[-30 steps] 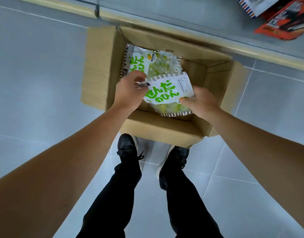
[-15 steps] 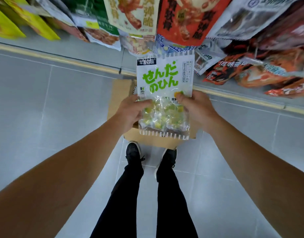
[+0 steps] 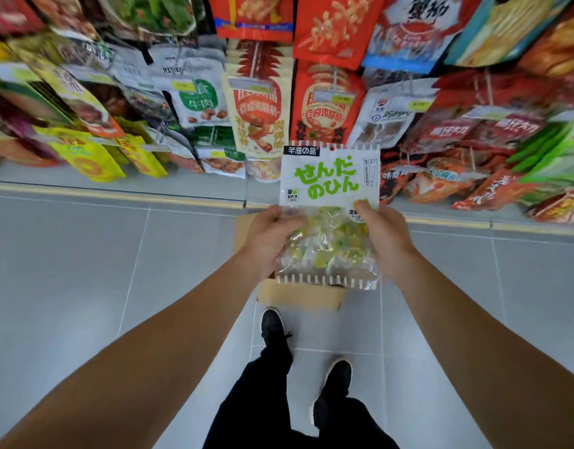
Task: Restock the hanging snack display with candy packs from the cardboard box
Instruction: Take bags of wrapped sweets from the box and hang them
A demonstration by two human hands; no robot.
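Note:
I hold one candy pack (image 3: 328,202) upright in front of me: white top with green lettering, clear lower half full of green and yellow sweets. My left hand (image 3: 269,236) grips its left edge and my right hand (image 3: 384,234) grips its right edge, thumbs on the front. The cardboard box (image 3: 298,294) stands on the floor below, mostly hidden behind the pack and my hands. The hanging snack display (image 3: 279,102) fills the top of the view, its lowest packs just above and behind the pack's top edge.
Rows of red, yellow, white and green snack bags hang closely on pegs across the whole display. A yellow strip (image 3: 117,196) runs along the display's base. Grey floor tiles (image 3: 84,270) spread left and right. My black shoes (image 3: 274,325) stand just behind the box.
I lifted the pack out of the box and raised it upright toward the display. My view tilted up from the box, so the hanging bags now show.

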